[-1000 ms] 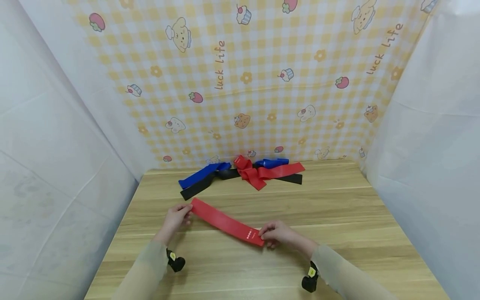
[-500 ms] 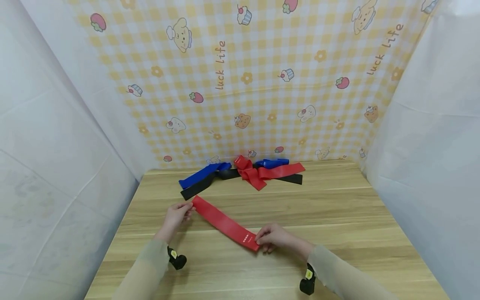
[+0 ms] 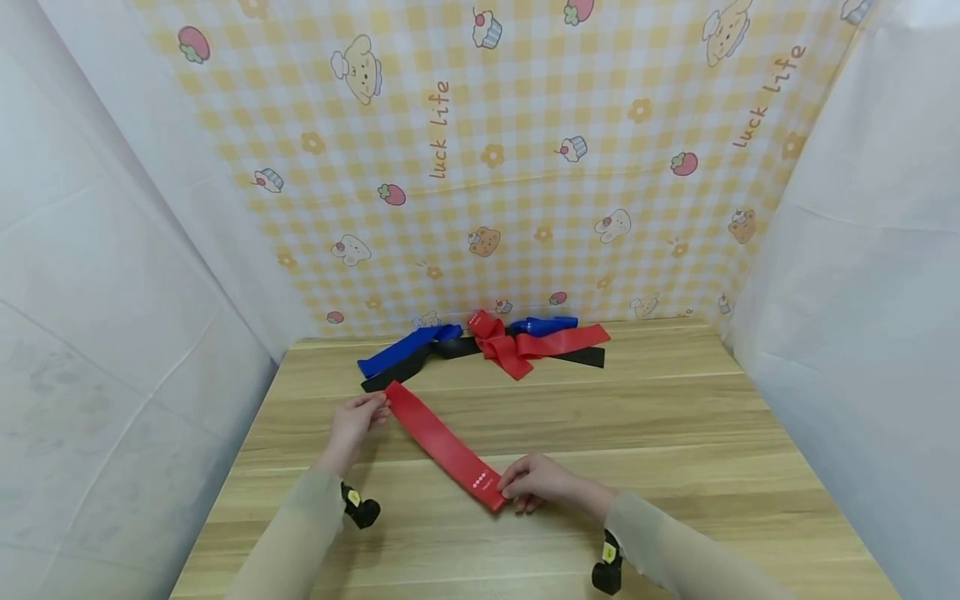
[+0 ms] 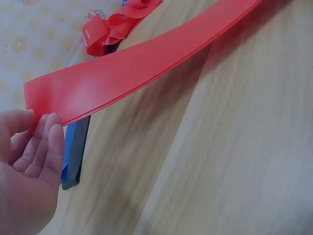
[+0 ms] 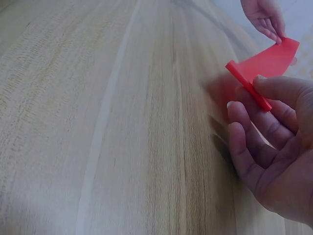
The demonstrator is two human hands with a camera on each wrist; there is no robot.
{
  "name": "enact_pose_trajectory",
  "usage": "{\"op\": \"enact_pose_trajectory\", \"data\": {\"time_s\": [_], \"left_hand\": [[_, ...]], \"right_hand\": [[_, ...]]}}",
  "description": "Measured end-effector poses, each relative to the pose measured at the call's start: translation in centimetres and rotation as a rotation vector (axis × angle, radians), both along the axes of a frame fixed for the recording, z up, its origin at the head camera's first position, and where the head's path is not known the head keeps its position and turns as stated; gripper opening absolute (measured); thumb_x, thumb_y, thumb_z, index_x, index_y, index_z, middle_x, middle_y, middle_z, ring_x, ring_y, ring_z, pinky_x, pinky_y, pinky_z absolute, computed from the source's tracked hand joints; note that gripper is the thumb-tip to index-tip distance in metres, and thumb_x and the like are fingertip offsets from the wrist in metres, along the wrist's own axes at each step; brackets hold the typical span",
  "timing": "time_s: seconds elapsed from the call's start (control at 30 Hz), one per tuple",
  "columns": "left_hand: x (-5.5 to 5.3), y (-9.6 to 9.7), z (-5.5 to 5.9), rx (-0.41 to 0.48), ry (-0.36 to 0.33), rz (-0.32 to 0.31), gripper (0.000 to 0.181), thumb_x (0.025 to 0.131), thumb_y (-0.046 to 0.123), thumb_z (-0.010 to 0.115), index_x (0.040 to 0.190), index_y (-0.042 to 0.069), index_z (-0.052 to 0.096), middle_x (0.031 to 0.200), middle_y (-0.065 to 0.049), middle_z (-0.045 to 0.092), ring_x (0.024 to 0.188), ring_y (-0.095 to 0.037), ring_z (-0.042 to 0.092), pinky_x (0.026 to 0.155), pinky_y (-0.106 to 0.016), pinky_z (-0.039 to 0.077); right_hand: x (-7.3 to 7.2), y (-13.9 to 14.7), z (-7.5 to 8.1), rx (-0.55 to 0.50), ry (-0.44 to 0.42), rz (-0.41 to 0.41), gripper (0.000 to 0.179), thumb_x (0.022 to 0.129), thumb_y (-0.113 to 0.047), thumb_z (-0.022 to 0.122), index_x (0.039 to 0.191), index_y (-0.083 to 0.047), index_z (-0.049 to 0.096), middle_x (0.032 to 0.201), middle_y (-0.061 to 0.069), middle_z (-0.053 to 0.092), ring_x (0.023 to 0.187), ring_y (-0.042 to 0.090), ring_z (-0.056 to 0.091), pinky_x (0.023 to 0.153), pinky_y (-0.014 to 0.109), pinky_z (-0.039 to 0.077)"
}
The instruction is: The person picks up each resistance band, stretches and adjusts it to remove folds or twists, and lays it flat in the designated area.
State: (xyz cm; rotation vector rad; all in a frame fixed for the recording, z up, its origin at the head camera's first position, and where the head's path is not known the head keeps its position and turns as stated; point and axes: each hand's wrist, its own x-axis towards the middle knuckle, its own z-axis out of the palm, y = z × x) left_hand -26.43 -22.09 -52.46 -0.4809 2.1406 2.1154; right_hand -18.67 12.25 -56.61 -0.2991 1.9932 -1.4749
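Observation:
A red resistance band [image 3: 442, 443] with white print near one end stretches flat between both hands, slanting from far left to near right. My left hand [image 3: 354, 423] pinches its far left end; in the left wrist view the thumb and fingers [image 4: 41, 149] grip the corner of the red band [image 4: 107, 81]. At the near right end my right hand [image 3: 542, 482] pinches the printed end between thumb and fingers. The right wrist view shows that folded end edge-on, under the thumb [image 5: 281, 90]. Shadows below the band show it held above the wooden table [image 3: 637, 433].
At the table's back lie a blue band [image 3: 405, 350], a black band [image 3: 397, 371], another red band [image 3: 558, 342] in a tangle and a second blue piece [image 3: 546, 326]. A checked cloth [image 3: 555, 192] hangs behind, white sheets [image 3: 862, 250] at the sides.
The right hand has moved left and nearer, bringing the printed end along. The left hand has shifted slightly away, so the band slants more steeply and its far end now overlaps the black band.

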Motion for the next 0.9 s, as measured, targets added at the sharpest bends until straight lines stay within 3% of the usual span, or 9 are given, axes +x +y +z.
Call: {"op": "enact_pose_trajectory", "data": {"time_s": [0.43,0.67,0.9], "left_hand": [[-1.0,0.9,1.3,-0.007,0.016,0.019,0.033,0.097,0.012,0.059,0.124,-0.008,0.059,0.102,-0.011,0.069,0.087,-0.018,0.069,0.090,-0.037,0.051],[-2.0,1.2,1.6,-0.024,0.035,0.006,0.033,0.096,0.012,0.061,0.123,-0.008,0.060,0.099,-0.010,0.069,0.083,-0.016,0.069,0.086,-0.036,0.053],[-2.8,1.6,1.6,-0.088,0.072,-0.034,0.031,0.096,0.011,0.061,0.121,-0.008,0.062,0.107,-0.018,0.068,0.083,-0.017,0.069,0.083,-0.034,0.054]], "right_hand": [[0.0,-1.4,0.2,-0.007,-0.005,0.031,0.010,0.088,-0.013,0.070,0.095,-0.009,0.076,0.077,0.011,0.070,0.055,0.013,0.061,0.052,0.027,0.053],[-0.2,-2.6,0.6,-0.009,-0.003,0.082,0.013,0.089,-0.015,0.069,0.098,-0.009,0.076,0.081,0.010,0.071,0.057,0.013,0.063,0.054,0.028,0.054],[0.2,-4.0,1.0,-0.012,-0.035,0.106,0.018,0.092,-0.016,0.066,0.104,-0.005,0.075,0.083,0.011,0.072,0.058,0.012,0.063,0.053,0.026,0.053]]}}
